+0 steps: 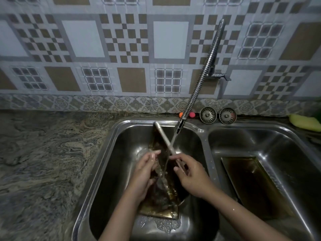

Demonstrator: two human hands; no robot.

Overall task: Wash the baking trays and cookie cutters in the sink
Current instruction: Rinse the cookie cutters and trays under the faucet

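A dark, brown-stained baking tray (160, 204) stands tilted on its edge in the left basin (111, 171) of the steel sink. Water from the flexible tap (199, 80) runs down the tray's face. My left hand (144, 174) lies against the wet face from the left, fingers only slightly bent. My right hand (191, 176) pinches the tray's pale upper rim (164, 136) from the right. A second brown baking tray (251, 185) lies flat in the right basin (295, 153). No cookie cutters are in sight.
Two round sink strainers (208, 115) lean on the wall behind the sink, next to an orange and a pink ball (192, 114). A yellow-green sponge (305, 122) lies at the far right. A marbled stone counter (43, 162) extends to the left.
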